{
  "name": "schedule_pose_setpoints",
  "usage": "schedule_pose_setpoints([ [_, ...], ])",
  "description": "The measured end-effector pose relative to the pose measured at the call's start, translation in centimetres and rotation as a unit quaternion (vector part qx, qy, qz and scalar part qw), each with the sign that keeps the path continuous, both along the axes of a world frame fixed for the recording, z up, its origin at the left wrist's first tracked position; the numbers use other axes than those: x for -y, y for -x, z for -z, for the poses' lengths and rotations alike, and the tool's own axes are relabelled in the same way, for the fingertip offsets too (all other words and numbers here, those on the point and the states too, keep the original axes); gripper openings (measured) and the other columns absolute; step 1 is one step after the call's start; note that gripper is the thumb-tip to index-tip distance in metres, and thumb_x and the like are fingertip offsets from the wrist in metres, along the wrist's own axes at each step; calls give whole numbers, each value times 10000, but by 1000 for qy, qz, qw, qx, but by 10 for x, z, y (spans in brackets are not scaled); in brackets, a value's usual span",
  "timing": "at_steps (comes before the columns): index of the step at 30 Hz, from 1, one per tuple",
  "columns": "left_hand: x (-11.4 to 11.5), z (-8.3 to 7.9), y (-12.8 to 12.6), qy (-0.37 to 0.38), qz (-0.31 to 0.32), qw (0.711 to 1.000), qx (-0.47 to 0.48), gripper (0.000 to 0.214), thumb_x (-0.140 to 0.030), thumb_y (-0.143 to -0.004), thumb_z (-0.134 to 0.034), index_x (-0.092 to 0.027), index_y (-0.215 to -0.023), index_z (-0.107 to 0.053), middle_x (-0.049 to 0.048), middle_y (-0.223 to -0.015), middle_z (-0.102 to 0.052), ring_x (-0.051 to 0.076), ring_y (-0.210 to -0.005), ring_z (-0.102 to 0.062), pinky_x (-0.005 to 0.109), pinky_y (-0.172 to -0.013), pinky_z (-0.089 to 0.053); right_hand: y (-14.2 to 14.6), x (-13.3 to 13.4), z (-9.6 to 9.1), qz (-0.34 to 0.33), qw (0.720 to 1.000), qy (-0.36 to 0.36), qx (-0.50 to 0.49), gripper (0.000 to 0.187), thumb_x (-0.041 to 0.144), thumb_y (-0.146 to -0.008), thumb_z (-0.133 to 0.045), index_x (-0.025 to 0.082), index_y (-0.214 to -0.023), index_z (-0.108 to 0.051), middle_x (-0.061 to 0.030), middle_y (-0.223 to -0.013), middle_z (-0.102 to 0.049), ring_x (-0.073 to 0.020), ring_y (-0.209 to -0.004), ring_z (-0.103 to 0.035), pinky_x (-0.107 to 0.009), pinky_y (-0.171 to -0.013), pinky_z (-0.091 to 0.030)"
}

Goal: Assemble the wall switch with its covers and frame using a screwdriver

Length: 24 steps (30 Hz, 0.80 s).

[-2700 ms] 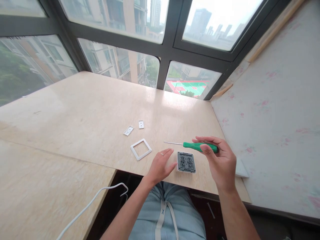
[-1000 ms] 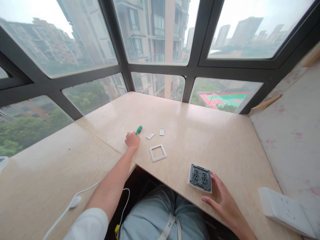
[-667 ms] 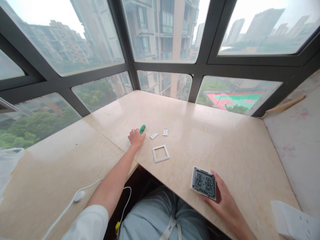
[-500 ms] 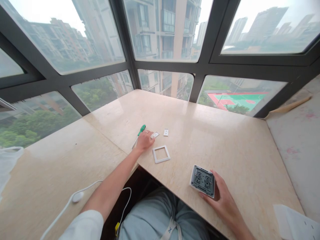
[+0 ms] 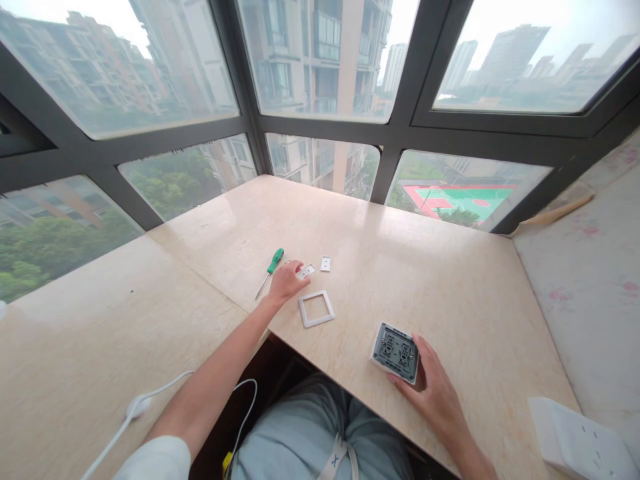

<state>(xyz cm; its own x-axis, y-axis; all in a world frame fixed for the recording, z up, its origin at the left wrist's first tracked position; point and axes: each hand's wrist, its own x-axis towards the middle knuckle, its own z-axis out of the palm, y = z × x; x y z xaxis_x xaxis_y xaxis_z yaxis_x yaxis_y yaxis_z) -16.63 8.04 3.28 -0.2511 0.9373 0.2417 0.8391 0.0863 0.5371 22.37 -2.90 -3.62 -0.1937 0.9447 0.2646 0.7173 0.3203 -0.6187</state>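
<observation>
My left hand [image 5: 286, 284] reaches out over the table, thumb and fingers closed around the near end of a small white switch rocker [image 5: 307, 271]. A second white rocker [image 5: 325, 264] lies just to the right of it. Closer to me rests a square white frame [image 5: 317, 309], flat on the tabletop. To the left of my left hand is a screwdriver [image 5: 271, 271] with a green handle. My right hand [image 5: 434, 382] grips a wall switch [image 5: 397, 352] by its right side; its dark grey inner face with two mechanisms is turned up.
A white cable with a round inline part [image 5: 139, 406] runs along the table's left side. At the lower right stands a white socket block [image 5: 587, 440]. Windows with dark frames border the table [image 5: 430, 267] at the back, a patterned wall [image 5: 585, 280] at the right.
The view has shifted slightly to the right. My left hand has drawn off the screwdriver's shaft, and its fingers have closed in on the rocker. My right hand keeps its hold on the switch.
</observation>
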Motion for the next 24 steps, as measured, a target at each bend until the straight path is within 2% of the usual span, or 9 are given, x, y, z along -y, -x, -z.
schedule_pose_setpoints([
  [6, 27, -16, -34, -68, 40, 988, 134, 343, -333, -820, -675, -141, -1100, -626, 91, -1000, -736, 167, -812, -707, 272, -724, -575, 1, 2, -4, -2, 1000, 6, -17, 836, 556, -818, -696, 270, -1518, -339, -135, -1525, -468, -363, -1402, -457, -579, -1138, -405],
  [7, 32, -19, -42, -93, 49, 973, 205, 339, -339, -793, -712, -142, -1058, -638, 92, -981, -739, 172, -802, -706, 282, -724, -576, 2, 2, -5, 0, 1000, 10, -23, 829, 545, -818, -702, 265, -1514, -347, -137, -1523, -471, -362, -1402, -458, -579, -1142, -401],
  [9, 41, -27, -56, -109, 71, 938, 321, 358, -362, -746, -773, -149, -1007, -650, 89, -977, -741, 176, -812, -705, 294, -742, -576, 2, 3, -8, 0, 999, 17, -40, 827, 523, -815, -716, 259, -1510, -352, -142, -1520, -471, -359, -1405, -455, -582, -1151, -391],
  [11, 48, -34, -70, -81, 69, 887, 450, 423, -381, -706, -824, -144, -1002, -638, 90, -941, -744, 186, -825, -720, 291, -731, -580, 3, 5, -11, -4, 998, 23, -57, 832, 498, -810, -732, 262, -1509, -347, -144, -1520, -469, -351, -1410, -449, -583, -1158, -381],
  [13, 52, -41, -81, 0, 55, 815, 577, 483, -415, -697, -851, -139, -1016, -615, 79, -858, -740, 192, -780, -734, 276, -674, -578, 3, 6, -14, -7, 997, 29, -68, 833, 476, -805, -746, 265, -1505, -348, -143, -1516, -471, -340, -1412, -448, -577, -1163, -378],
  [15, 54, -46, -90, 87, 58, 746, 658, 478, -430, -709, -857, -138, -995, -608, 78, -843, -736, 180, -760, -737, 260, -663, -578, 3, 8, -17, -4, 997, 28, -78, 833, 464, -796, -759, 262, -1498, -358, -144, -1508, -480, -336, -1409, -451, -573, -1164, -376],
  [17, 55, -48, -97, 135, 75, 708, 689, 437, -433, -735, -847, -137, -962, -619, 70, -836, -729, 154, -735, -727, 246, -671, -579, 3, 9, -19, 4, 996, 27, -89, 836, 459, -783, -772, 259, -1490, -374, -143, -1499, -490, -337, -1403, -457, -569, -1163, -376],
  [20, 56, -45, -108, 143, 92, 694, 700, 397, -432, -730, -854, -135, -887, -642, 28, -756, -694, 106, -649, -676, 218, -645, -562, 2, 11, -21, 18, 994, 28, -108, 842, 454, -761, -792, 260, -1480, -400, -135, -1486, -505, -338, -1390, -473, -558, -1157, -388],
  [24, 56, -35, -120, 149, 95, 687, 705, 395, -413, -654, -900, -137, -816, -669, -6, -719, -656, 68, -592, -602, 190, -596, -513, 1, 11, -21, 38, 988, 31, -149, 845, 448, -738, -814, 261, -1463, -423, -135, -1476, -508, -334, -1369, -494, -545, -1145, -409],
])
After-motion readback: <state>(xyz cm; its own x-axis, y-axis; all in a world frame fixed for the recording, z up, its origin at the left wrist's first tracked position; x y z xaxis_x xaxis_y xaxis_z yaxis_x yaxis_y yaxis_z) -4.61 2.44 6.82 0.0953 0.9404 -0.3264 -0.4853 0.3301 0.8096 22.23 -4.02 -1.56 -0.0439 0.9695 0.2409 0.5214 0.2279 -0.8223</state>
